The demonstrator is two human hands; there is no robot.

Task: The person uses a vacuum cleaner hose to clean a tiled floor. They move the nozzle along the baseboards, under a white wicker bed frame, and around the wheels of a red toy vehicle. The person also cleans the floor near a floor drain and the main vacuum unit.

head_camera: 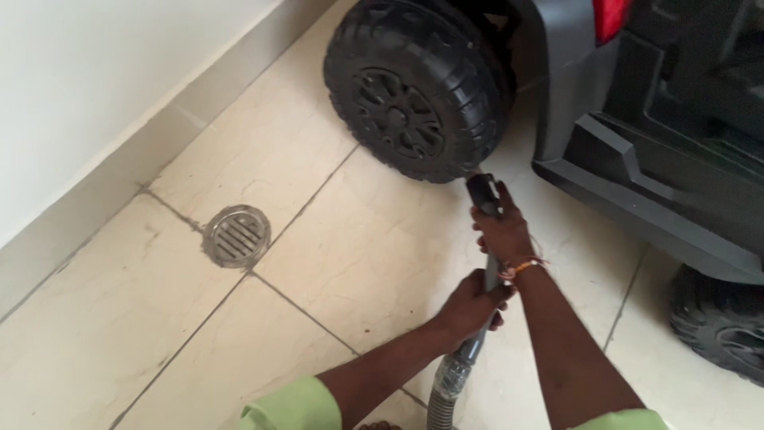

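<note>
A round metal floor drain [236, 236] sits in the tiled floor [119, 318], apparently near the skirting [103, 183].

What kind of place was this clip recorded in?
Probably a tiled room or covered porch of a home. Beige floor tiles meet a pale wall, with a round metal floor drain set in. A child's ride-on toy car stands there, and both hands hold a vacuum wand by its wheel.
</note>
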